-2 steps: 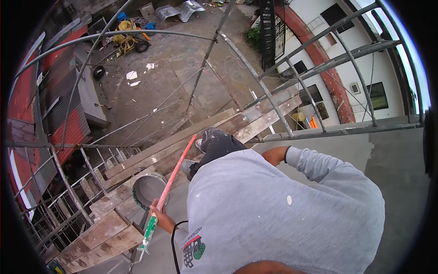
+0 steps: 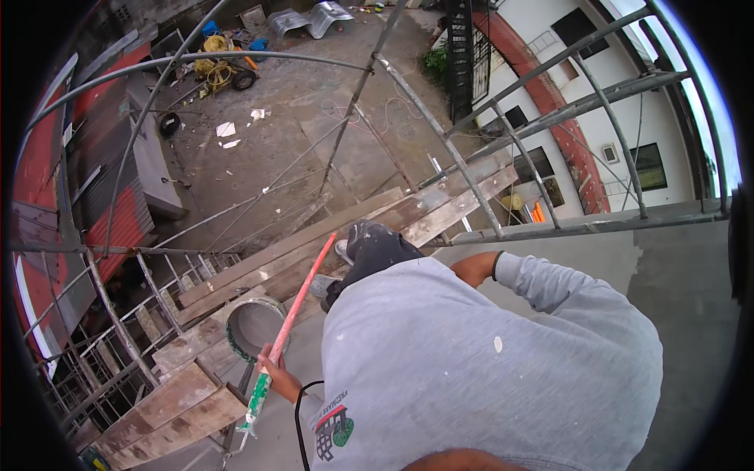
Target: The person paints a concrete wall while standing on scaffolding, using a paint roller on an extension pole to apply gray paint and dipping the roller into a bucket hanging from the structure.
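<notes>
My left hand (image 2: 275, 369) is closed around a long pole (image 2: 302, 302), red along its far length. Its near part is a green grip (image 2: 257, 396) spattered with white, and a bent metal wire frame (image 2: 228, 451) like a paint roller's shows at the end. Just beyond that hand stands a round bucket (image 2: 230, 334) with a green-smeared rim and a grey inside. My right hand (image 2: 475, 269), a black band at its wrist, is at my waist, its fingers hidden by my grey sweatshirt (image 2: 487, 353). My shoes (image 2: 322, 285) are on the planks.
Worn wooden planks (image 2: 236, 286) form a narrow scaffold platform. Metal scaffold tubes (image 2: 436, 125) cross in front and to the right. A grey wall surface (image 2: 581, 271) is close by my right side. Far below lies a concrete yard (image 2: 283, 133) with a yellow wheeled machine (image 2: 220, 71).
</notes>
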Demonstrator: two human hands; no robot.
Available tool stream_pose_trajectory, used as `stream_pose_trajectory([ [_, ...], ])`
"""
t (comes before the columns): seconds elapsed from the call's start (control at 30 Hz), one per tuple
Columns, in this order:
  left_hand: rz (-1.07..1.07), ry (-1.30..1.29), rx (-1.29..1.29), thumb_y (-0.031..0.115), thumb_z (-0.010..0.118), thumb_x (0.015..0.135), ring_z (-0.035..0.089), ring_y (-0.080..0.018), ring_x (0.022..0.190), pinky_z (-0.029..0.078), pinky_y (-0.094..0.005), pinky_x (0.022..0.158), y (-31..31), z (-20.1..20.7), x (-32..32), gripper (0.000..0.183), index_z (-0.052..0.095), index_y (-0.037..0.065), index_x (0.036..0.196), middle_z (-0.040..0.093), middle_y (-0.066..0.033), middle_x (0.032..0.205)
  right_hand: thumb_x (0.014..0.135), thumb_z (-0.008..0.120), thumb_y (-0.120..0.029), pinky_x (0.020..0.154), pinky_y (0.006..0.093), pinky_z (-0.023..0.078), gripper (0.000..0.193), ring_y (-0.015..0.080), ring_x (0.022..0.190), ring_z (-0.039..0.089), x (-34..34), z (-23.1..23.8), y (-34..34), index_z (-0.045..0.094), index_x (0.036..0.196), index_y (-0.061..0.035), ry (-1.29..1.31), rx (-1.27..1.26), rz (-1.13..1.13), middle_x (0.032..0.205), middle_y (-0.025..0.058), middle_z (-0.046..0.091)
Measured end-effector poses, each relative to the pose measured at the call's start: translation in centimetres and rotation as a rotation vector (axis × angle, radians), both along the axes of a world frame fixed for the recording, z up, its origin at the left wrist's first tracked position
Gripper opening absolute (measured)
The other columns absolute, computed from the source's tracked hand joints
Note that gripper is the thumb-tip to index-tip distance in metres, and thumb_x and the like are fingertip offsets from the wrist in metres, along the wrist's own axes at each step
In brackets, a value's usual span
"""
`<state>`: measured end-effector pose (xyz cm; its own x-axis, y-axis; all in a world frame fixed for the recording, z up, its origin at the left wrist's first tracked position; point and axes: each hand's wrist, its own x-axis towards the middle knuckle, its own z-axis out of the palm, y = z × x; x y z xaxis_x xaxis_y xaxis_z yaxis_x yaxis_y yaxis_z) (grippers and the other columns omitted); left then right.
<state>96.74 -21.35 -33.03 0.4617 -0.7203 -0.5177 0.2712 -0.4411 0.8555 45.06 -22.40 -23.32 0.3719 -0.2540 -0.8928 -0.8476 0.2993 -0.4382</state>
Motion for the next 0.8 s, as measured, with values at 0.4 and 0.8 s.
stream_pose_trajectory([
  [0.4, -0.004, -0.039, 0.005, 0.042, 0.047, 0.101, 0.059, -0.0241, 0.111, 0.047, -0.0361, 0.096, 0.1, 0.4, 0.7, 0.049, 0.055, -0.003, 0.120, 0.061, -0.0144, 0.121, 0.073, 0.070, -0.037, 0.072, 0.0394, 0.054, 0.072, 0.0213, 0.089, 0.071, 1.1, 2.4, -0.6, 0.047, 0.139, -0.0172, 0.147, 0.206, -0.187, 0.108, 0.0091, 0.070],
  [0.8, -0.047, -0.061, -0.017, 0.040, 0.048, 0.102, 0.060, -0.0247, 0.111, 0.048, -0.0366, 0.096, -0.4, -0.5, 1.3, 0.047, 0.055, -0.004, 0.119, 0.061, -0.0156, 0.118, 0.074, 0.071, -0.032, 0.071, 0.0396, 0.055, 0.070, 0.0235, 0.089, 0.070, 1.6, -0.3, -1.6, 0.049, 0.138, -0.0153, 0.080, 0.301, 0.088, 0.107, 0.0086, 0.071],
])
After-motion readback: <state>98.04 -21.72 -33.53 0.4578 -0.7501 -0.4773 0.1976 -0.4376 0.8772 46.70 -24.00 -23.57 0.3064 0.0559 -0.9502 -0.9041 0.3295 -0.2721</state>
